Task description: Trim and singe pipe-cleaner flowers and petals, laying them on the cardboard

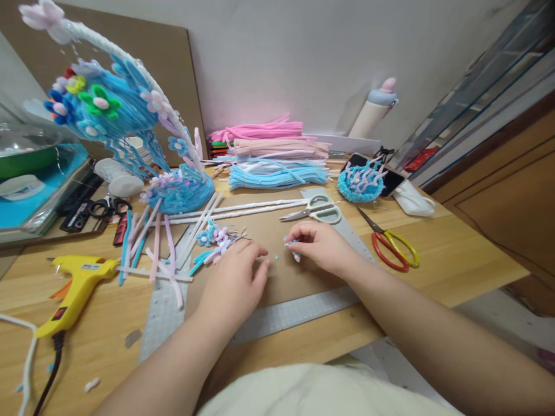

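Observation:
My right hand pinches small blue and pink fuzzy scraps that look like pipe cleaner pieces, just over the brown cardboard. Across from it, my left hand rests low over the board, thumb apart from its curved fingers, with nothing visible in it. Beside the left fingers lies a cluster of blue and lilac pipe cleaner flowers with wire stems. A tiny blue bit sits on the cardboard between my hands. White-handled scissors lie just beyond my right hand.
A yellow glue gun with its cord lies left, near loose pipe cleaners. Red-and-yellow scissors are at right. Behind stand a blue flowered jellyfish-like ornament, pipe cleaner bundles, a blue round piece and a bottle.

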Available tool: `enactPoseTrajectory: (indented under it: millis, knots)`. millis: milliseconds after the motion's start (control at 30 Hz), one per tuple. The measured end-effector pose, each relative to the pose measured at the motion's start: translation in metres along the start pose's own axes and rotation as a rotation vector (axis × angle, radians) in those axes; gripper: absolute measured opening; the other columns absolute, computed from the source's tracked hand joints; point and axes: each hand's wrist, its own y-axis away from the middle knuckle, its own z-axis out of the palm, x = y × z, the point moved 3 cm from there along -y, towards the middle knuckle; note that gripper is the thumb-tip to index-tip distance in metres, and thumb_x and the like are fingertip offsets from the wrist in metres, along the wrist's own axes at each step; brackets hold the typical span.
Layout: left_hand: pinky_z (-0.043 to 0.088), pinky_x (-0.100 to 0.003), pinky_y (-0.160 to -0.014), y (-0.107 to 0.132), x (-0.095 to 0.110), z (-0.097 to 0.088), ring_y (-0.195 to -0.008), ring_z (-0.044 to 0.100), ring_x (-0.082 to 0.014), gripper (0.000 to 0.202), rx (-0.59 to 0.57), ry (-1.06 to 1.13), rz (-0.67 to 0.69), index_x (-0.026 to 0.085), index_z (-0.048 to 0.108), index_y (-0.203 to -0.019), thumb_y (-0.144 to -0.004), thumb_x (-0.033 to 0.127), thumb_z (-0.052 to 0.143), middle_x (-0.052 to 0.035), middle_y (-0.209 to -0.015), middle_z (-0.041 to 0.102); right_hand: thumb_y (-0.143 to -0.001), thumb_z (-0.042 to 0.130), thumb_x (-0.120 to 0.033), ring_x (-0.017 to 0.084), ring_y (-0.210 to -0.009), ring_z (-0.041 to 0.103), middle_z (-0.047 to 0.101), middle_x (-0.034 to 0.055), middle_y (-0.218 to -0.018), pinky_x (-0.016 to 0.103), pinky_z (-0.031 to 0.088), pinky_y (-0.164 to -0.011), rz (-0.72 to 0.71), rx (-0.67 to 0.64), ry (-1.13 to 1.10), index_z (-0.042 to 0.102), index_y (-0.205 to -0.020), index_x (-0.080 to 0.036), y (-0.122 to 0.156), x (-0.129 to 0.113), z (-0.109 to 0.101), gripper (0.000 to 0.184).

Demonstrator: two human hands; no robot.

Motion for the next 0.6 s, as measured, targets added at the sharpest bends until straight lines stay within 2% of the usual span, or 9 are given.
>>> enactPoseTrajectory:
  millis: [100,167,233,300,400,500,600]
  knots:
    - [0.047,-0.052,-0.095,-0.001,-0.002,0.007,-0.097,0.060,-0.0291,0.023,-0.005,0.259,-0.133,0.021,0.067,-0.095,-0.073,0.020,0.071,-0.0074,-0.095,0.067,-0.095,0.061,-0.038,0.022,-0.103,0.065,0.063,0.0088,-0.125,0.044,0.057,-0.085,0.003,0.034,-0.076,0.059,-0.125,-0.018,0.001,-0.002,0.009,0.037]
    - [0.053,-0.048,-0.088,-0.001,0.000,0.014,-0.091,0.065,-0.0262,0.026,-0.022,0.484,-0.250,0.019,0.064,-0.102,-0.078,0.028,0.069,-0.0080,-0.093,0.068,-0.094,0.061,-0.037,0.020,-0.097,0.066,0.065,0.0076,-0.117,0.041,0.057,-0.082,-0.020,0.058,-0.104,0.061,-0.120,-0.017,0.002,-0.011,0.012,0.032]
    - [0.057,-0.043,-0.085,0.001,0.004,0.021,-0.087,0.068,-0.0228,0.023,-0.037,0.721,-0.371,0.018,0.061,-0.099,-0.092,0.037,0.051,-0.0096,-0.091,0.069,-0.091,0.065,-0.030,0.018,-0.087,0.065,0.068,0.0043,-0.099,0.037,0.056,-0.079,-0.074,0.099,-0.115,0.066,-0.103,-0.016,0.005,-0.027,0.013,0.019]
    - [0.058,-0.038,-0.085,0.002,0.008,0.025,-0.083,0.069,-0.0188,0.037,-0.048,0.932,-0.479,0.019,0.060,-0.089,-0.101,0.038,0.031,-0.0093,-0.086,0.069,-0.084,0.067,-0.019,0.017,-0.085,0.064,0.067,0.0018,-0.089,0.032,0.053,-0.079,-0.148,0.135,-0.108,0.068,-0.087,-0.018,0.009,-0.047,0.016,0.004]
    - [0.058,-0.028,-0.074,0.004,0.011,0.026,-0.068,0.066,-0.0125,0.046,-0.065,1.167,-0.614,0.020,0.058,-0.077,-0.104,0.033,0.023,-0.0045,-0.075,0.065,-0.076,0.063,-0.002,0.015,-0.086,0.063,0.067,0.0000,-0.087,0.030,0.050,-0.080,-0.248,0.103,-0.068,0.070,-0.078,-0.020,0.016,-0.076,0.026,0.019]
    - [0.055,-0.025,-0.060,0.004,0.008,0.023,-0.060,0.061,-0.0103,0.043,-0.064,1.309,-0.728,0.017,0.060,-0.079,-0.105,0.037,0.032,-0.0014,-0.074,0.063,-0.071,0.068,0.000,0.018,-0.089,0.063,0.071,0.0008,-0.087,0.033,0.048,-0.084,-0.305,0.000,-0.010,0.073,-0.078,-0.021,0.023,-0.093,0.037,0.023]
    - [0.055,-0.028,-0.058,0.002,0.003,0.021,-0.066,0.063,-0.0125,0.027,-0.050,1.408,-0.809,0.014,0.064,-0.101,-0.098,0.040,0.055,-0.0023,-0.088,0.067,-0.072,0.076,-0.011,0.024,-0.099,0.063,0.075,0.0040,-0.097,0.040,0.045,-0.091,-0.308,-0.029,0.008,0.076,-0.091,-0.022,0.028,-0.097,0.035,0.022]
